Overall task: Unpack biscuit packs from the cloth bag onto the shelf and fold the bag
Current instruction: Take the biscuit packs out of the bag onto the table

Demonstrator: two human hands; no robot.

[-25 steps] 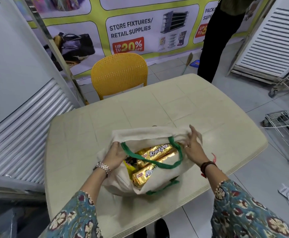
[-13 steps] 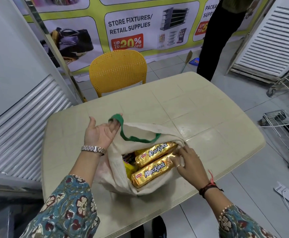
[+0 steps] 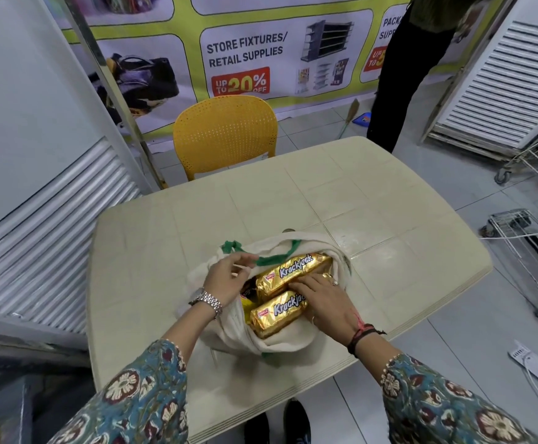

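Inside cream cloth bag (image 3: 280,339), gold biscuit packs (image 3: 293,275)

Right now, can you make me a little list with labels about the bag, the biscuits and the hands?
bag: cream cloth bag with green handles, open, lying on the beige plastic table
biscuits: two gold Krackjack packs side by side in the bag
left hand: at the bag's opening, by the handle
right hand: resting on the packs
behind: yellow plastic chair

left hand (image 3: 226,280) dropped to the cloth bag (image 3: 280,339) rim; right hand (image 3: 320,298) reached onto the biscuit packs (image 3: 288,274).
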